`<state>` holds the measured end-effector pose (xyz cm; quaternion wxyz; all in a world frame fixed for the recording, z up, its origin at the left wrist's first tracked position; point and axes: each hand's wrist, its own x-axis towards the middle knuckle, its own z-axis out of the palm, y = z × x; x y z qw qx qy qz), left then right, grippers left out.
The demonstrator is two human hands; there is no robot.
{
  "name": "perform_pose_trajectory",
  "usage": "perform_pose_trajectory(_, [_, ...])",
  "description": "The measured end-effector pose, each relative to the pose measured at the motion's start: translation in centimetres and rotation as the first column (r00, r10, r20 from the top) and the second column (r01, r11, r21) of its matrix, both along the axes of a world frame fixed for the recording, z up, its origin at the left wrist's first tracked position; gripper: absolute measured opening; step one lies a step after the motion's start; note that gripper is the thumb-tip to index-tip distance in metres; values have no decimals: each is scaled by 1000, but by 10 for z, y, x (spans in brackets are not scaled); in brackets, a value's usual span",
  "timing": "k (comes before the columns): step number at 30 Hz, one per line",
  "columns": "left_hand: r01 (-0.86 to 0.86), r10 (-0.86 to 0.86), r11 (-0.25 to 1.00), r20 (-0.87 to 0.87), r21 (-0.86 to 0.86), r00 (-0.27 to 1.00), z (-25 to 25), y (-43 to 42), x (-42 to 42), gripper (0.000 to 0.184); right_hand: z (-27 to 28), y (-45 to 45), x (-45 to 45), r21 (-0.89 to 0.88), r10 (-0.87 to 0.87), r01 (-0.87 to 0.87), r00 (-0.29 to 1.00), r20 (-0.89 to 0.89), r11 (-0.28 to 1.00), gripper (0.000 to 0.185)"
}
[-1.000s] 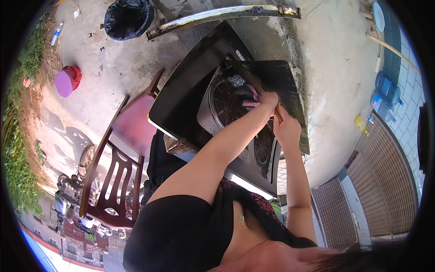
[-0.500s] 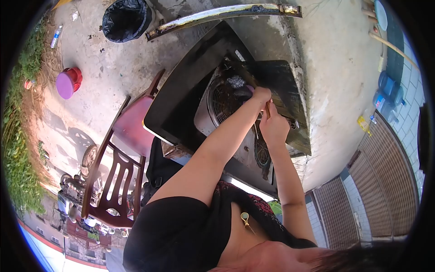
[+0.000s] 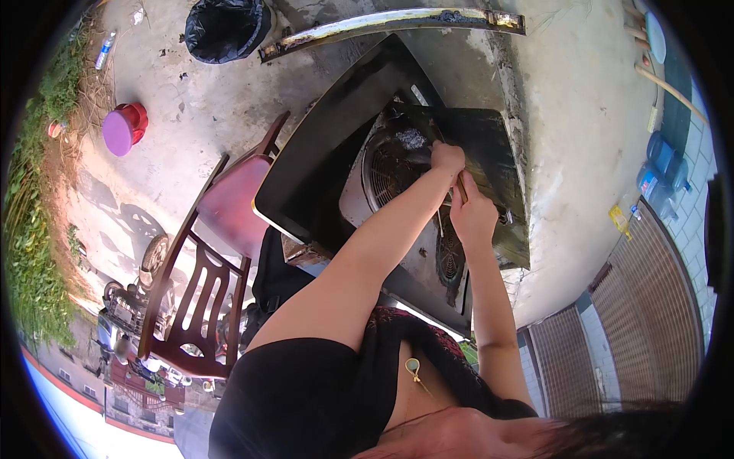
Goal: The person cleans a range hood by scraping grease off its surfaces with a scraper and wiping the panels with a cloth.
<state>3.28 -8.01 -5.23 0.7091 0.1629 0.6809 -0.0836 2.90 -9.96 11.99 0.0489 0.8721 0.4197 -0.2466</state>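
Observation:
A greasy metal housing, like part of a range hood [image 3: 353, 195], lies in front of me on large black panels [image 3: 306, 168]. Its round wire grille [image 3: 380, 172] is coated with brown grime, and a long oval grille [image 3: 449, 260] sits nearer me. My left hand [image 3: 448, 159] is closed over the upper end of a brown wooden-handled tool [image 3: 462, 187]. Just below it, my right hand [image 3: 474, 219] grips the same handle. The tool's working end is hidden by my left hand and the dark surface. A silvery crumpled wad [image 3: 411, 138] lies beside my left hand.
At left stand a wooden chair [image 3: 191, 306] with a reddish seat and a purple-topped red stool [image 3: 118, 134]. A black-lined bin [image 3: 227, 30] and a long dirty metal strip [image 3: 394, 27] lie beyond the panels. Large water bottles [image 3: 664, 172] stand at right by a wall.
The whole view has shifted slightly right and down. Both hands keep hold of the handle, and the left hand has turned a little on it.

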Motion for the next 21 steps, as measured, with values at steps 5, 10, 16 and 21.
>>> perform_pose_trajectory(5, [-20, 21, 1000, 41, -18, 999, 23, -7, 15, 27, 26, 5, 0, -2, -41, 41, 997, 60, 999, 29])
perform_pose_trajectory(10, [74, -42, 971, 142, -228, 989, 43, 63, -13, 20, 0, 29, -20, -65, -34, 38, 998, 60, 997, 34])
perform_pose_trajectory(16, [164, -148, 976, 115, -146, 982, 13, 68, -25, 20, -31, 35, -26, -101, -8, 8, 1000, -2, 995, 34])
perform_pose_trajectory(21, [67, -52, 982, 88, -178, 995, 1, 84, -31, 18, -42, 42, -24, 9, 11, -11, 999, -46, 1000, 25])
